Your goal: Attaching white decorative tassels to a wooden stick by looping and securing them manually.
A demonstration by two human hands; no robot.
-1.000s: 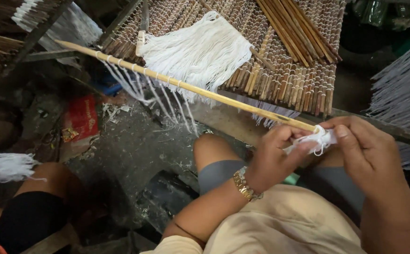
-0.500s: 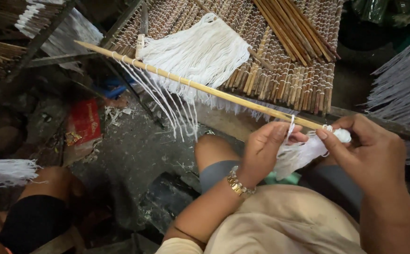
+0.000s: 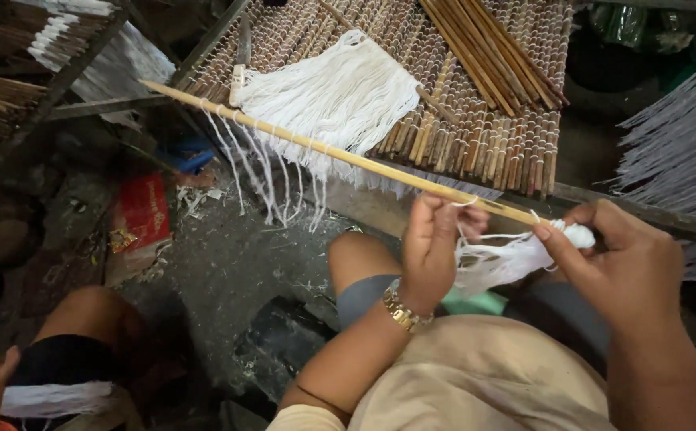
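The stick (image 3: 348, 156) runs from far left to near right, resting across the woven mat (image 3: 492, 112). It looks thin, light and stiff, likely to flex if held only at one end. The left hand (image 3: 432, 251) pinches a white thread (image 3: 484, 239) close under the stick. The right hand (image 3: 627, 267) is closed on a small wad of thread (image 3: 578, 235) at the stick's near end. The thread is soft, limp and prone to tangle; hold it near its knot, under slight tension.
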